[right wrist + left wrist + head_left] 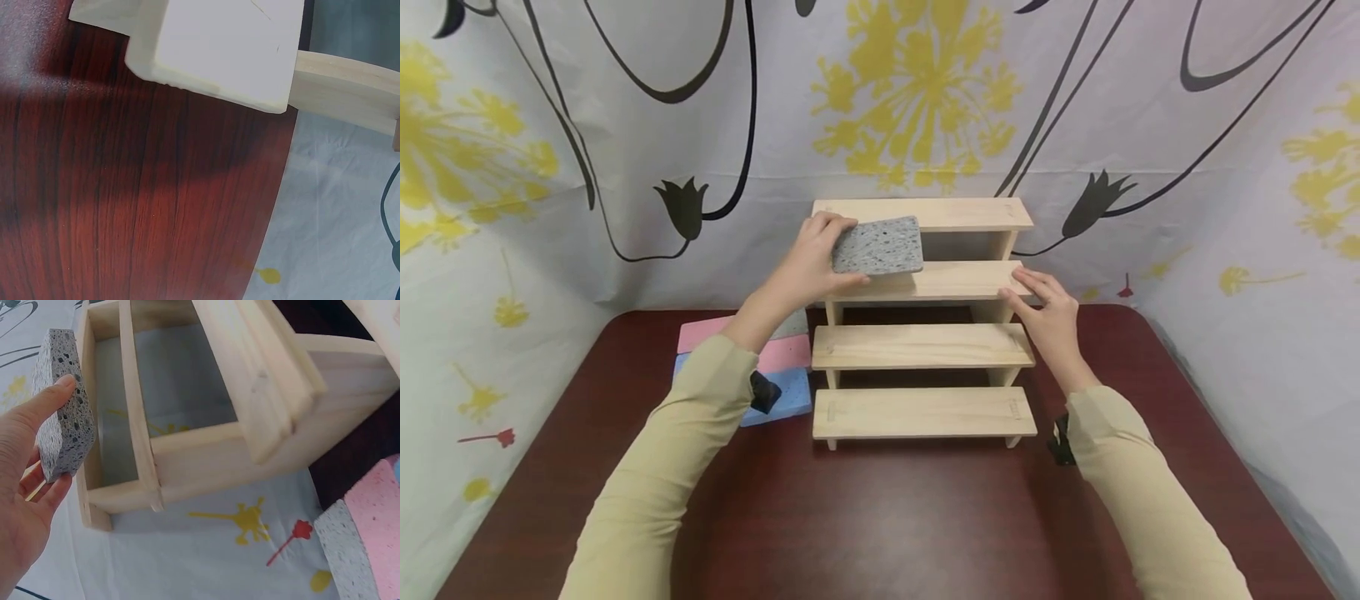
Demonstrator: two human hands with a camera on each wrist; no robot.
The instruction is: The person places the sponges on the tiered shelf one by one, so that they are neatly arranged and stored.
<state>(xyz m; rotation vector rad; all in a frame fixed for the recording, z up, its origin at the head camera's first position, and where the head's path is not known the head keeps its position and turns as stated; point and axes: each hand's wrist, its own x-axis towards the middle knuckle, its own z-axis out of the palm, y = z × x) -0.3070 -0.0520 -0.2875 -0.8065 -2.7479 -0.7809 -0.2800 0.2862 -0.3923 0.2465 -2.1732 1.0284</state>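
A grey speckled, porous sponge (880, 246) is in my left hand (808, 262), gripped at its left end between thumb and fingers. It is held above the second step from the top of a wooden four-step rack (925, 346). In the left wrist view the sponge (65, 406) stands on edge, with the thumb on one face and fingertips beneath. My right hand (1051, 321) touches the right end of that same step, fingers fairly straight and thumb near its front edge. The right wrist view shows the rack's end (225, 50) but not the hand.
Left of the rack, partly hidden by my left forearm, lie pink sponges (784, 354), blue sponges (790, 393) and a grey sponge (350, 553). The dark red table (880, 517) extends in front. Printed cloth (760, 242) hangs behind and at both sides.
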